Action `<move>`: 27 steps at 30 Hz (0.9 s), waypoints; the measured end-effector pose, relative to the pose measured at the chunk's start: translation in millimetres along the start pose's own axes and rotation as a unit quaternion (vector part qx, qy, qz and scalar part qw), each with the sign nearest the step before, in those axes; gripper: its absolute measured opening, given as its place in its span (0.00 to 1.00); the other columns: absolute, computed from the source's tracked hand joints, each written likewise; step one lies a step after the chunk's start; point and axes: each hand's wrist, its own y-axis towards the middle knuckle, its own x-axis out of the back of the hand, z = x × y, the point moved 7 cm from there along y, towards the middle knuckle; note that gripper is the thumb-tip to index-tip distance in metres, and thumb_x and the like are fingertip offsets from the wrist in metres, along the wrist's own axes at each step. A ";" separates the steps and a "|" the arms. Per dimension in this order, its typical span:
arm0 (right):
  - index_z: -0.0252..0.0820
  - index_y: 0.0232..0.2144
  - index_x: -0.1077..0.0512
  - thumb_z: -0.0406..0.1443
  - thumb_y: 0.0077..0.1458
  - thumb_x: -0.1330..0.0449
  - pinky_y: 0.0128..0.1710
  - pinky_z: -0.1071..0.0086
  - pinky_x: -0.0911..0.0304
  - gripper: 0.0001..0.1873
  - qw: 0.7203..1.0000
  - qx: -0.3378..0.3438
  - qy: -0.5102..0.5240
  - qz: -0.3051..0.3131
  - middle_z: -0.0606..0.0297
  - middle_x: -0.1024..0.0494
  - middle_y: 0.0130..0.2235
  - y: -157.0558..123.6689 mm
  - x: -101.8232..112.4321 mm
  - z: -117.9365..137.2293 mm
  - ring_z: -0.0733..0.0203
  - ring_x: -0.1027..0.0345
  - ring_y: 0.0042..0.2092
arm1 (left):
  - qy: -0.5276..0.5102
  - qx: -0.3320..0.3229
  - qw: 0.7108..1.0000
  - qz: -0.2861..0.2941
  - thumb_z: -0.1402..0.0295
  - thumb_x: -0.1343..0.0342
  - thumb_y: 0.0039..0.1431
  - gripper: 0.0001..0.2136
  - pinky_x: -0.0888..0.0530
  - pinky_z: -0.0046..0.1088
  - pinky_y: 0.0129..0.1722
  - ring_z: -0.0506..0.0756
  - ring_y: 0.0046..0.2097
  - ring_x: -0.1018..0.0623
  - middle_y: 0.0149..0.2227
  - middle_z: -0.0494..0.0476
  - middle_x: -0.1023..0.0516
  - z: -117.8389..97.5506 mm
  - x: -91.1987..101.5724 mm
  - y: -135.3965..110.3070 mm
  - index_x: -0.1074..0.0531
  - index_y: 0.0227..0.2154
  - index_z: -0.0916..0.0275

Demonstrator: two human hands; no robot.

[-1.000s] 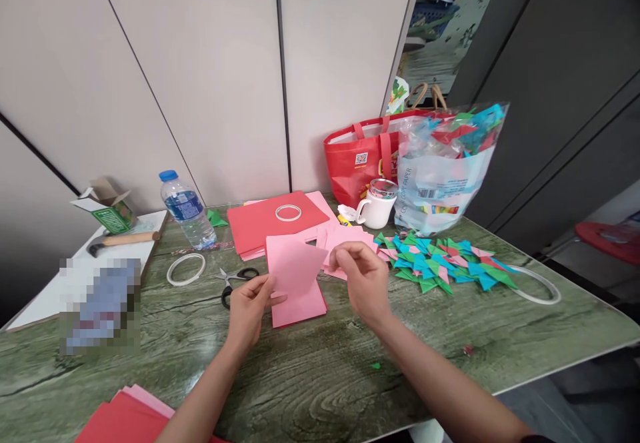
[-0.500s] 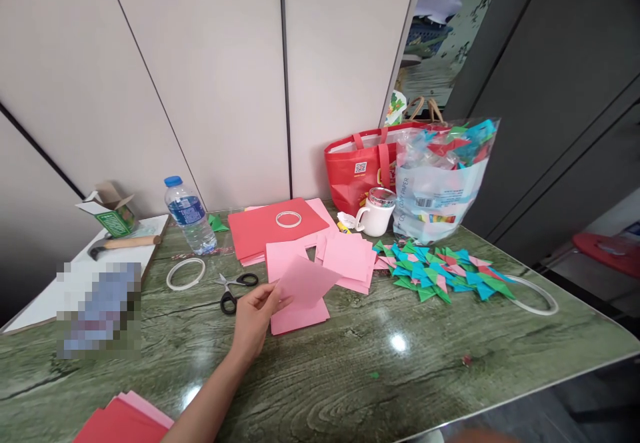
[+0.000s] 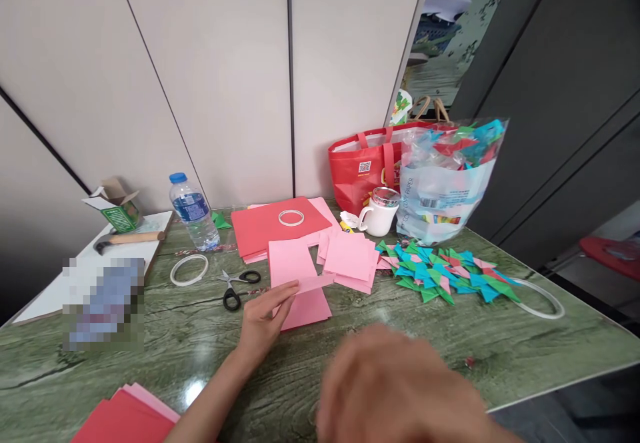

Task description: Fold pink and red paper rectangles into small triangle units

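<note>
My left hand (image 3: 265, 316) pinches a small sheet of pink paper (image 3: 316, 284) at its left end, between thumb and fingers. The sheet is tilted so that I see it nearly edge-on, above a stack of longer pink paper (image 3: 290, 256). Right of that stack lies a pile of pink paper squares (image 3: 353, 256). Black-handled scissors (image 3: 231, 293) rest open on the table, left of my left hand. Close to the camera at the lower right is my right hand (image 3: 395, 386), smeared by motion, its fingers not readable.
Behind are red sheets (image 3: 260, 226) with a tape roll (image 3: 291, 218) on top, a water bottle (image 3: 193, 213) and a white mug (image 3: 379, 218). Folded paper triangles (image 3: 440, 270) lie at the right, before a plastic bag (image 3: 445, 190). A hammer (image 3: 130, 238) lies on a white board.
My right hand has come up into view from the bottom edge. The pink sheet in my left hand has turned from showing its face to nearly edge-on.
</note>
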 end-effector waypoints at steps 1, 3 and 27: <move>0.51 0.34 0.30 0.32 0.54 0.46 0.35 0.70 0.33 0.08 0.999 -0.023 -0.016 -0.026 0.70 0.24 0.31 8.8 0.0 -19.3 0.66 0.31 0.36 | 0.021 -0.041 0.999 0.000 0.74 0.47 0.53 0.09 0.25 0.31 0.41 0.55 0.39 0.22 0.38 0.57 0.21 -5.0 0.0 -0.7 0.25 0.36 0.60; 0.43 0.35 0.29 0.29 0.53 0.46 0.38 0.64 0.32 0.08 0.991 -0.072 -0.077 -0.078 0.64 0.24 0.31 13.6 -6.5 -57.0 0.62 0.31 0.37 | 0.054 -0.102 0.993 -0.005 0.75 0.47 0.53 0.10 0.24 0.29 0.39 0.54 0.38 0.22 0.38 0.57 0.21 -11.9 0.3 -2.9 0.25 0.37 0.60; 0.42 0.29 0.31 0.25 0.46 0.45 0.38 0.63 0.33 0.10 0.976 -0.070 -0.172 -0.115 0.64 0.24 0.28 -32.9 -40.3 -133.0 0.62 0.32 0.34 | 0.165 -0.151 0.975 0.012 0.78 0.51 0.55 0.13 0.27 0.32 0.46 0.55 0.46 0.25 0.42 0.61 0.23 -5.8 -1.4 -7.7 0.29 0.42 0.63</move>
